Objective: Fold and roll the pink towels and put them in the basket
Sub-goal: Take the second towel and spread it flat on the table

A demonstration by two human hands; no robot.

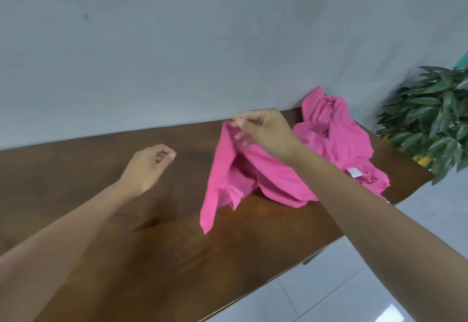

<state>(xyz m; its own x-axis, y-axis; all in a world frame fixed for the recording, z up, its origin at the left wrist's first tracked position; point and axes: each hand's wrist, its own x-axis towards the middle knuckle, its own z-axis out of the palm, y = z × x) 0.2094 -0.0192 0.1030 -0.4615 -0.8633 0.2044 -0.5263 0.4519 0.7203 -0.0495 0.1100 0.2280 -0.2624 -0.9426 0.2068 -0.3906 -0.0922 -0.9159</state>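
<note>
**Head view: one pink towel lifted by its corner, the rest heaped behind**

Head camera, looking down over a dark brown wooden table (106,233) set against a pale grey wall (177,43). The right hand (263,131) reaches across from the right and pinches the top edge of a pink towel (222,169) between thumb and fingertips, its other fingers curled loosely below. That towel is raised at the pinched corner and hangs down in a long fold, its lower point touching the tabletop near the middle of the table; the rest of it drapes back under the right forearm.

The left hand (149,164) hovers above the bare wood to the left of the towel, apart from it. Its fingers are loosely curled, thumb and forefinger near each other, and it holds nothing.

Behind the right hand, at the far right end of the table beside the wall, lies a crumpled pile of pink towels (339,134), with a small white label (354,172) showing on its near side. A green leafy plant (435,119) stands just past the table's right end, above a pale tiled floor (354,283).
</note>
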